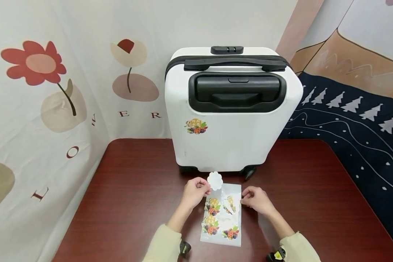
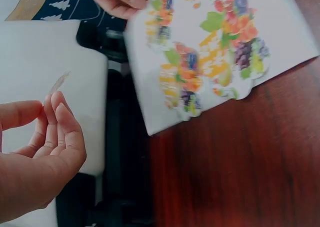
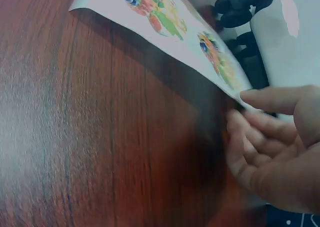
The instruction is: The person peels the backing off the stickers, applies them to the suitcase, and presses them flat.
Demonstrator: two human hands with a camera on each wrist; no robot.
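Between thumb and fingertips, my left hand [image 1: 195, 192] pinches a small scalloped sticker [image 1: 215, 181], its plain white side facing the head camera. In the left wrist view the same sticker [image 2: 60, 82] appears nearly edge-on. My right hand [image 1: 258, 200] pinches the right edge of a white sticker sheet [image 1: 230, 189]; the right wrist view shows thumb and fingers at the edge of that sheet [image 3: 192, 62], which is lifted there. Several colourful fruit stickers [image 1: 230, 233] remain on the sheet. Behind both hands stands a white suitcase [image 1: 229, 142] with one fruit sticker [image 1: 196, 126] on its left side.
The suitcase stands upright on its black wheels [image 1: 249, 171] at the back of the dark red wooden table [image 1: 134, 189]. Its black handle [image 1: 237, 92] is folded in. A flower-printed cloth [image 1: 85, 65] hangs behind, and a navy patterned cloth [image 1: 350, 120] lies at the right.
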